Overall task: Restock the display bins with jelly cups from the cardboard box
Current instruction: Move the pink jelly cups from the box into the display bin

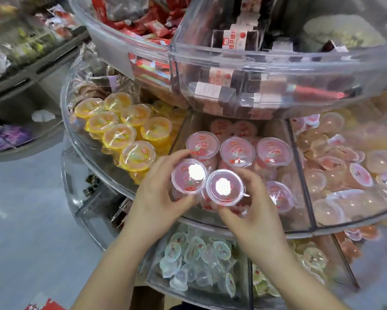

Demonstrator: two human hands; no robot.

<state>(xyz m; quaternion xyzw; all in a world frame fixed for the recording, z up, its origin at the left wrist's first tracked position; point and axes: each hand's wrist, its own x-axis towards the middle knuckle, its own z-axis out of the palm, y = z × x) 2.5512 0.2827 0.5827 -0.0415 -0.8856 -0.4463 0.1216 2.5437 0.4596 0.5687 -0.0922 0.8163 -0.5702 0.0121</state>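
over middle bin [300,222], hands grip red jelly cups [189,176]; labels unreadable

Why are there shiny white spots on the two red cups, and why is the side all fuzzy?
Head view: overhead light glares off the lids of the left red cup and right red cup; the left shelves are blurred, and the wide lens bends the clear bin rim.

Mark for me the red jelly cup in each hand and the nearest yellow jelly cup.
Left-hand red cup [189,176], head view, on its lid.
Right-hand red cup [224,187], head view, on its lid.
Nearest yellow cup [138,155], head view, on its lid.
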